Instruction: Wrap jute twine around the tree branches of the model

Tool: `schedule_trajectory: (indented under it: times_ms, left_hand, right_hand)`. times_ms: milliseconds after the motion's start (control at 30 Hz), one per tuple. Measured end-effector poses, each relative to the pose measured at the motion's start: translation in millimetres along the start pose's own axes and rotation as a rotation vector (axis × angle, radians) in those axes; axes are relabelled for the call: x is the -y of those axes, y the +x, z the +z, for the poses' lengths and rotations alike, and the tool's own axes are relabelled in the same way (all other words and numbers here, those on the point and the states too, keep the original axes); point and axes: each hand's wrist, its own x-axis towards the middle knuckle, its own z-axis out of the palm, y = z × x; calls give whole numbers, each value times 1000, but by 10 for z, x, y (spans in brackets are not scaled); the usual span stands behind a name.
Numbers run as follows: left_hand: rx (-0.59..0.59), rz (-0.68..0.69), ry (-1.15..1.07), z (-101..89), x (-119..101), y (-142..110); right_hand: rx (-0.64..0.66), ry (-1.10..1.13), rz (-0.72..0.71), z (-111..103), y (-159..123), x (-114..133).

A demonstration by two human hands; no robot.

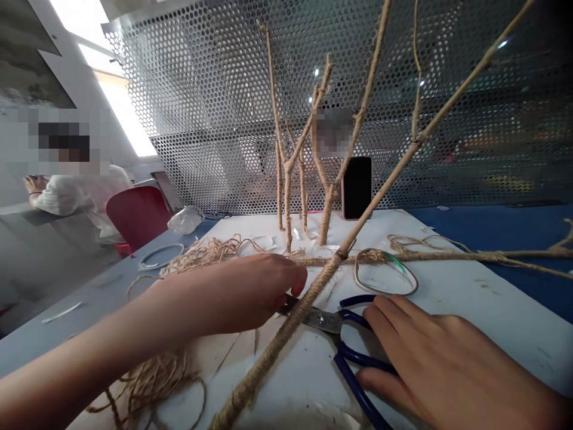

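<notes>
From a head-worn camera, the single view looks forward and down over the white desk (483, 316), facing the perforated metal screen (215, 161) — the backdrop of the frame. The lens sits close above the desk, so the left hand (268, 286) and right hand (425, 352) appear large in front of the screen, and a slanting branch (277, 343) runs nearest the camera. Wide coverage reaches left of the screen — to a person (85, 194) farther off.
</notes>
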Motion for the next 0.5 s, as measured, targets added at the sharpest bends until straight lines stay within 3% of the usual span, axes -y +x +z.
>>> schedule_trajectory:
  times_ms: [100, 300, 500]
  left_hand:
    - [61, -2, -36, -9, -11, 1]
    - [60, -12, -47, -10, -22, 0]
    - [-20, -1, -11, -26, -18, -22]
  right_hand:
    - [3, -29, -15, 48, -8, 12]
    - [-9, 9, -43, 100, -16, 8]
    - [-14, 63, -40, 86, -36, -9]
